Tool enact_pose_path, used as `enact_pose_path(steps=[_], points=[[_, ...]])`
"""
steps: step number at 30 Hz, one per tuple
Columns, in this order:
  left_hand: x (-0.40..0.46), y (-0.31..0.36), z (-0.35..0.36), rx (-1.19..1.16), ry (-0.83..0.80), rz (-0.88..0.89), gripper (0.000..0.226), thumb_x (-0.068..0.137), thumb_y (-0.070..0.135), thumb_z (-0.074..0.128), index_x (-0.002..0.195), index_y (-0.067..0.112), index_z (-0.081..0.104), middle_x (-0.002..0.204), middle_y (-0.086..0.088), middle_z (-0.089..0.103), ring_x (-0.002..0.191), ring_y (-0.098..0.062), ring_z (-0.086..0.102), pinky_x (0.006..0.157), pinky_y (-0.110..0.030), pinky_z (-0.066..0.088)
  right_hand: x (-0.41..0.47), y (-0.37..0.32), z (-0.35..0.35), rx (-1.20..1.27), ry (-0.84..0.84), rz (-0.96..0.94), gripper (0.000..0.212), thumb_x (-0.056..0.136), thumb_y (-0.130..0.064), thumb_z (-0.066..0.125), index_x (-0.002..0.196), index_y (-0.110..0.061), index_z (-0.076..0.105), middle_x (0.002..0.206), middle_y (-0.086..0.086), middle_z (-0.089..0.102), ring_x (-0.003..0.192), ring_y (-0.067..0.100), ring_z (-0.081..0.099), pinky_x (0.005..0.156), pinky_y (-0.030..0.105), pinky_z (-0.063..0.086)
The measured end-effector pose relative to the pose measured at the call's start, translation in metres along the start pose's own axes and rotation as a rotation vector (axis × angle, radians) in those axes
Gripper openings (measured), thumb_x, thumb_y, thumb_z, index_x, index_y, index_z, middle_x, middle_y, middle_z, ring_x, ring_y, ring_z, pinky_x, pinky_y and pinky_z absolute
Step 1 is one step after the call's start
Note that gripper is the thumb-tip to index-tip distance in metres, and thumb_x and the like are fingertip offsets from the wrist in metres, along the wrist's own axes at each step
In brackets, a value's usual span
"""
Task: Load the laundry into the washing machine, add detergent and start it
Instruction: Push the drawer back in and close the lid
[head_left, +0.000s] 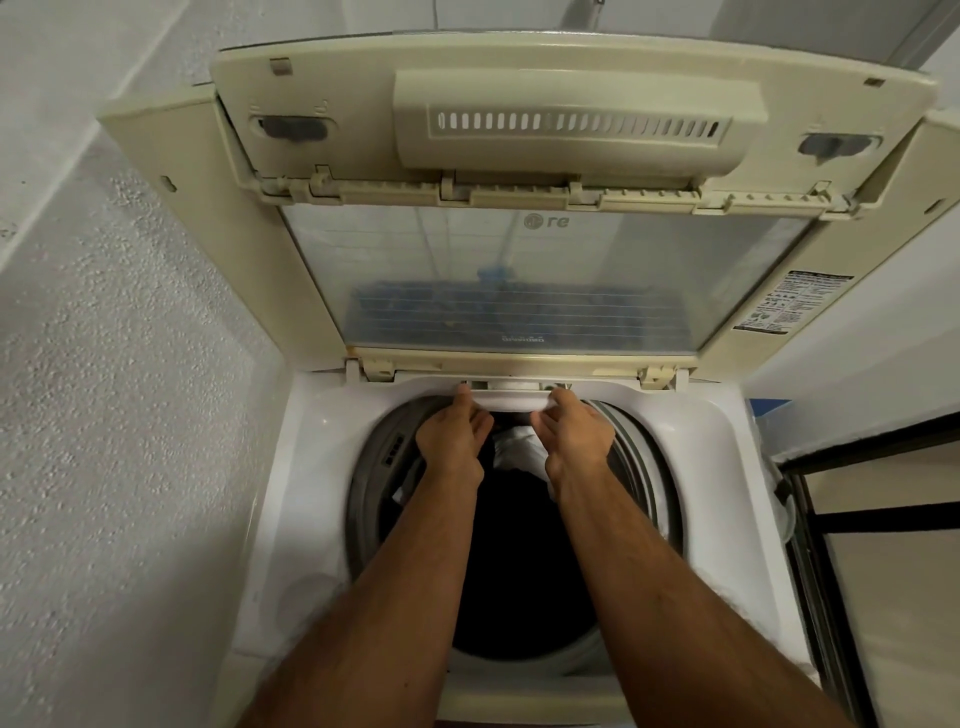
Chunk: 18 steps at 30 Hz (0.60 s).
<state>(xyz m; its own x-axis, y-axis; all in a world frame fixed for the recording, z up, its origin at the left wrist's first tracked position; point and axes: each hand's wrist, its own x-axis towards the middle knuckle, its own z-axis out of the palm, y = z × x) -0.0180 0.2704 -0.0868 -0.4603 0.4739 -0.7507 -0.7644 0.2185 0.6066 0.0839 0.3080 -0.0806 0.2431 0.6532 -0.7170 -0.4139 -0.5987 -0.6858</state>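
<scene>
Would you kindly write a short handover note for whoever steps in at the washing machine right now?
Left hand and right hand: both grip the white drawer at the back rim of the tub opening, one at each end.
Lid is folded up and open.
Laundry, dark and white pieces, already lies in the drum.
No detergent in view.
Left: add detergent, shut the lid, start the machine.

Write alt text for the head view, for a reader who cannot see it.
Two bare hands, left hand and right hand, grip a white drawer at the back rim of an open top-load washer. Dark and white laundry lies in the drum below, and the folded lid stands upright behind.
</scene>
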Motion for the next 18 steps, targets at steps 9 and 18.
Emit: enact_pose_path(steps=[9,18], points=[[0.006,0.003,-0.001,0.04,-0.025,-0.022,0.022,0.091,0.022,0.065,0.083,0.002,0.064,0.081,-0.009,0.063,0.074,-0.016,0.064,0.059,-0.02,0.057,0.003,-0.001,0.006,0.023,0.023,-0.009,0.016,0.083,-0.003,0.065,0.07,-0.004,0.056,0.062,0.009,0.05,0.055,0.017,0.051,0.057,0.025,0.054],[-0.003,0.02,0.008,-0.055,-0.102,-0.117,0.046,0.099,0.035,0.048,0.117,-0.007,0.057,0.103,-0.019,0.062,0.087,-0.024,0.062,0.083,-0.034,0.053,-0.009,-0.009,0.016,0.115,-0.031,0.18,0.017,0.089,0.0,0.051,0.073,-0.005,0.053,0.068,0.009,0.052,0.058,0.019,0.052,0.06,0.028,0.05]])
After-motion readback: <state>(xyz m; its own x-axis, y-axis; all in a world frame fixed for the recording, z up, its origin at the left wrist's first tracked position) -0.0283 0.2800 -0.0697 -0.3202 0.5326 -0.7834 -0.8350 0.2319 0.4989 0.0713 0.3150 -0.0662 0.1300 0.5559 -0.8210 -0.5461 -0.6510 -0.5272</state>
